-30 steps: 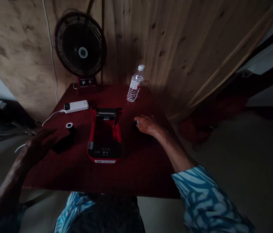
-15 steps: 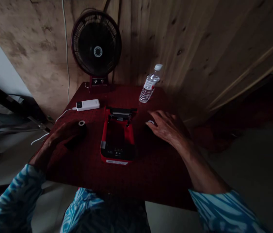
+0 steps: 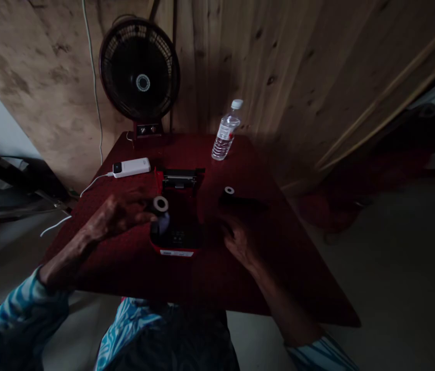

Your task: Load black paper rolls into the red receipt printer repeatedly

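Left hand is pinching a dark paper roll in a narrow grip, holding it over the open red receipt printer on the dark red table, with a white power bank sitting behind the hand. Right hand is resting just below a second dark paper roll, its grip unclear in shadow, and a plastic water bottle is standing near the back edge.

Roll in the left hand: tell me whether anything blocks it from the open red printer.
Nothing visible blocks it: the roll in the left hand is held right over the red printer, though dim light hides the inside of the compartment.
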Demonstrator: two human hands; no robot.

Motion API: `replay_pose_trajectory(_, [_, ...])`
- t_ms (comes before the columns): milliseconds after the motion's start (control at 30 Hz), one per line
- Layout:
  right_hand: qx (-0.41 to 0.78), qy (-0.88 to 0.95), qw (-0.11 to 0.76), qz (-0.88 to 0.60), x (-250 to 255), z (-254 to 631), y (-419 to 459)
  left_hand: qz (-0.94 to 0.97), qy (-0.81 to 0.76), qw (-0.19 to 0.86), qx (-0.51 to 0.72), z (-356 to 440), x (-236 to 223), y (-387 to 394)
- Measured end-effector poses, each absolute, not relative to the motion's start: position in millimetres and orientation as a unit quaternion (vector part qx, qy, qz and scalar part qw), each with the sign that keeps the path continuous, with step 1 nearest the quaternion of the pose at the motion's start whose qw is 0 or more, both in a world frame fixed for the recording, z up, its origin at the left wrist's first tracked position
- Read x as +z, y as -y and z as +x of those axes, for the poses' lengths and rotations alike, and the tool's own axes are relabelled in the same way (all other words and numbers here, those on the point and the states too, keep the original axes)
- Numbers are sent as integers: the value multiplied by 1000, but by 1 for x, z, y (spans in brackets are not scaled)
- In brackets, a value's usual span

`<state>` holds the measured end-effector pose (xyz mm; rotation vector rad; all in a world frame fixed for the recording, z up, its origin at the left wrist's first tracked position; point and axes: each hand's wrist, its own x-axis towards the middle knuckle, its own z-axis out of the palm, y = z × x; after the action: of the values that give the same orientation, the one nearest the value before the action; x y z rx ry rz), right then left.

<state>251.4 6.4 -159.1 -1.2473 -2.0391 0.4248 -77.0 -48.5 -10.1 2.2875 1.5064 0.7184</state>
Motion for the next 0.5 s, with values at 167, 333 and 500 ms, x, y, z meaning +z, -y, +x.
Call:
replay_pose_trajectory(167, [191,796,365,-444,-167,254,-5,842,-508,121,136,-34,-7,15])
replay_pose_trajectory(333, [184,798,355,-451,-167,254,-2,818,-567,80,-59,-1,1,-1])
replay_pose_trajectory(500, [163,824,340,-422,-166,252,-4,836,-529,116,-87,8,-13,-18])
